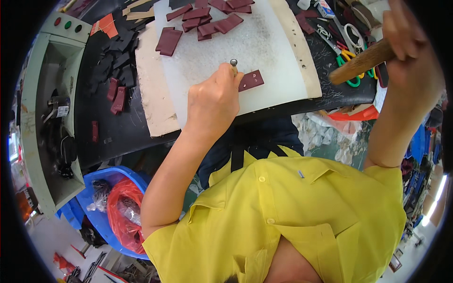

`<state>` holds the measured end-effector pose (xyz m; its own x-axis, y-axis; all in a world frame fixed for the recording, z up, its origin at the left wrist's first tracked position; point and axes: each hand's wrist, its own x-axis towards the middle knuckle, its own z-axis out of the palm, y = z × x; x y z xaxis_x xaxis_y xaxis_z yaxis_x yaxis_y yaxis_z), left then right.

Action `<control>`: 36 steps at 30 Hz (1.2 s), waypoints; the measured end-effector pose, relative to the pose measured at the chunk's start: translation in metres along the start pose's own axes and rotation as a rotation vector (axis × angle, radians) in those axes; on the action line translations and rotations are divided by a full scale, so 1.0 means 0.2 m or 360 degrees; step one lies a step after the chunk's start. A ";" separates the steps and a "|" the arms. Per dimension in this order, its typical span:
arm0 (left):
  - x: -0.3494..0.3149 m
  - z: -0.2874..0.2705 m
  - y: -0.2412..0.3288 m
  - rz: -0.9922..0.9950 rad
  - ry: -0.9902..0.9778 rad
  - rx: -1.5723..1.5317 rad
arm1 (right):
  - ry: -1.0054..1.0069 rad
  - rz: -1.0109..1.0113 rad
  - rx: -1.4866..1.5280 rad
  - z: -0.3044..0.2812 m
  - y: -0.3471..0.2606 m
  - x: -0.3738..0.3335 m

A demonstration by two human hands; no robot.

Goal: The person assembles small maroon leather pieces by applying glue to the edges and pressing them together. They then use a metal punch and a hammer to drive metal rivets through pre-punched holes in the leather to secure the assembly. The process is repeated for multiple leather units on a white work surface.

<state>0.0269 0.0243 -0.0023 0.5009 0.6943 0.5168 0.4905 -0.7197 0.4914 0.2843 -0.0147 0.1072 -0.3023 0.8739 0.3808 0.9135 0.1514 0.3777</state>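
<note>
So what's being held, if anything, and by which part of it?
The left grip holds a small tool just below its round metal top; the right grip holds a wooden stick back from its free end.

A black desk (127, 132) spreads out under the left hand (214, 99) and toward the right hand (403, 42). Well to the left of the left hand stands a pale grey-green metal cabinet (31, 132), open-fronted, with round coloured buttons at its top. A blue tub (100, 221) sits below and left of the same hand. Green floor (331, 150), littered with whitish scraps (316, 134), shows below the right hand; farther down that side, a strip light (434, 200) glows white
</note>
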 end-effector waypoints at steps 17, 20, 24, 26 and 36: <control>-0.03 0.03 0.01 0.0234 0.0030 0.0312 | 0.0147 0.0801 0.0260 0.54 0.16 -0.54; -0.03 0.03 -0.01 0.0293 0.0041 0.0224 | 0.0170 0.0563 0.1254 0.45 -0.20 -0.24; 0.00 0.01 -0.02 -0.0181 0.0036 -0.0022 | 0.0192 0.0154 0.1370 0.37 -0.51 -0.07; 0.05 -0.09 -0.03 -0.0925 0.0144 -0.0960 | 0.0144 0.0025 0.1231 0.36 -0.52 -0.06; -0.04 -0.10 -0.06 -0.0227 -0.0215 -0.0263 | 0.0050 0.0604 0.1189 0.54 -0.20 -0.08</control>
<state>0.0036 0.0267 0.0017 0.5312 0.7756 0.3410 0.4456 -0.5981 0.6662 0.2817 0.0142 -0.0049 0.0646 0.9156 0.3969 0.8915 0.1257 -0.4352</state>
